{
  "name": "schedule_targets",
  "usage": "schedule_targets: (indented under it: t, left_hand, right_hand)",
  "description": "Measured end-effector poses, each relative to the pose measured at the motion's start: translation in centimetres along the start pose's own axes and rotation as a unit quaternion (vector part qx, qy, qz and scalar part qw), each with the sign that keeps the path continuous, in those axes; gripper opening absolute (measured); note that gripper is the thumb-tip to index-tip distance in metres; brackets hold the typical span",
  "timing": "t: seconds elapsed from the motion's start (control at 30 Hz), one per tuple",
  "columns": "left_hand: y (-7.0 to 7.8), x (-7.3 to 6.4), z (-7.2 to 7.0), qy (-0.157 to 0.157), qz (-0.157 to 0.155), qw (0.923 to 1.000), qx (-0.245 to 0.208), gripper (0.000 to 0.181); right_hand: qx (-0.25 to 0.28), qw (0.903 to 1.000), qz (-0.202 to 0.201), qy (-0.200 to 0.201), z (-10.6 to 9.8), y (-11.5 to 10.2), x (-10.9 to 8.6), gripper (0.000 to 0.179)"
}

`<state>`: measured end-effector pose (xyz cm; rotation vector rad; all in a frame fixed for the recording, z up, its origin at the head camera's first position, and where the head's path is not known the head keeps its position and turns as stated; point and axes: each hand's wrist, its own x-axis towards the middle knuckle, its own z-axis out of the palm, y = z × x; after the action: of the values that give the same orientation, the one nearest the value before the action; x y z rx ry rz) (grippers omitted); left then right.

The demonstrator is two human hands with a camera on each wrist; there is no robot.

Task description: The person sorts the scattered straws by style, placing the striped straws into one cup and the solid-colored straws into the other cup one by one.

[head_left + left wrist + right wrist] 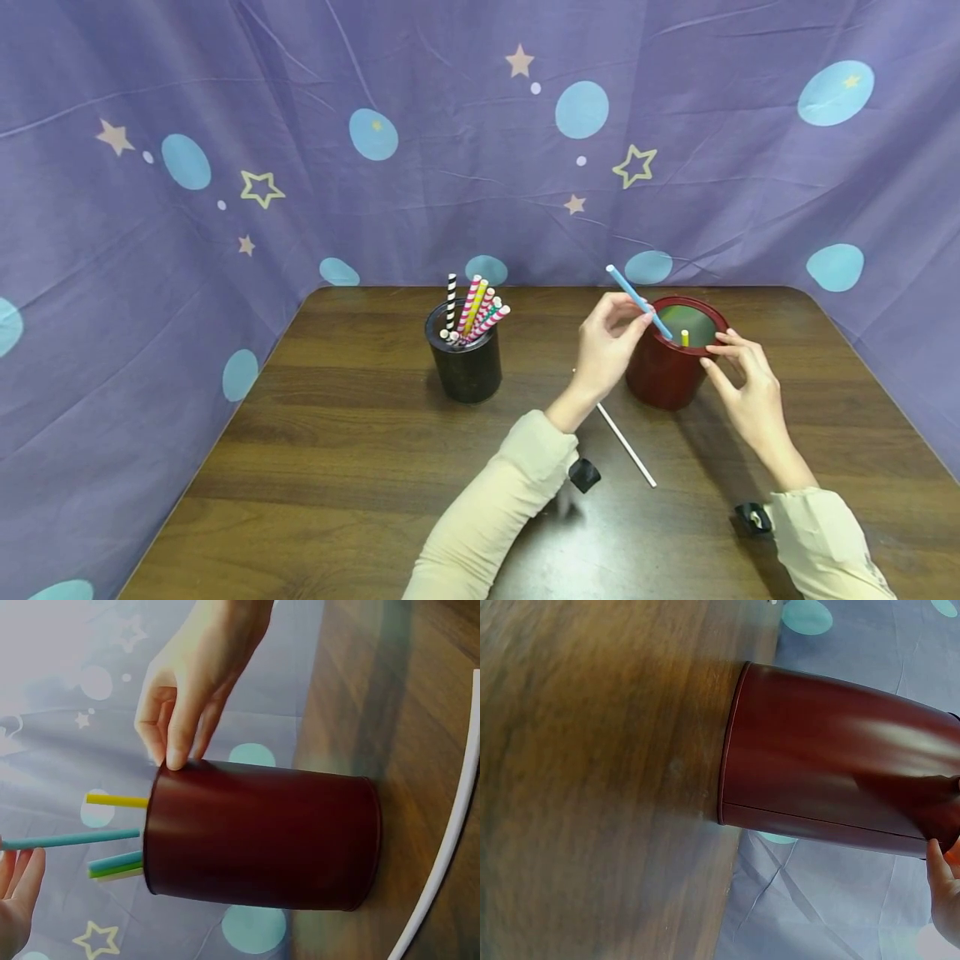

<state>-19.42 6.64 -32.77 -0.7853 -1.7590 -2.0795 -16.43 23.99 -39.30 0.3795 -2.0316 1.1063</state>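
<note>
My left hand (602,348) pinches a blue straw (630,292) between thumb and fingers, tilted over the dark red can (663,379). In the left wrist view, this straw's lower end is at the can's mouth; whether it has passed inside, I cannot tell. My right hand (752,396) holds the can by its right rim, thumb on the outer wall. Out of the can poke a yellow straw (116,800), another blue straw (114,862) and a green straw (116,871). The right wrist view shows mainly the can's side (817,750) and some of the right hand's fingertips.
Left of my hands, a black can (468,371) holds several striped and coloured paper straws (474,308). A white straw (626,446) lies on the wooden table (322,467) in front of the red can. Behind the table hangs a purple patterned curtain (450,208).
</note>
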Motion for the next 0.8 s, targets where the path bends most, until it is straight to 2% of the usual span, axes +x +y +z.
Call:
schedule_targets:
  t: [0.17,0.57,0.6,0.8]
  left_hand:
    - [-0.6,0.1,0.3,0.008,-0.009,0.9999,0.005,0.016]
    - [-1.1,0.1,0.5,-0.008,-0.022,0.9992,0.032,0.016]
    - [-1.5,0.2,0.6,-0.007,-0.021,0.9989,0.042,0.015]
    - [-1.9,0.0,0.7,-0.004,-0.006,0.9942,0.107,0.014]
  right_hand:
    - [-0.004,1.0000,0.001,-0.002,0.0,0.0,0.0,0.025]
    - [-0.008,0.9999,0.006,-0.004,-0.1,0.0,0.0,0.026]
    - [-0.008,0.9999,0.006,-0.004,-0.1,0.0,0.0,0.026]
    - [-0.007,1.0000,0.001,-0.003,-0.1,-0.2,0.0,0.026]
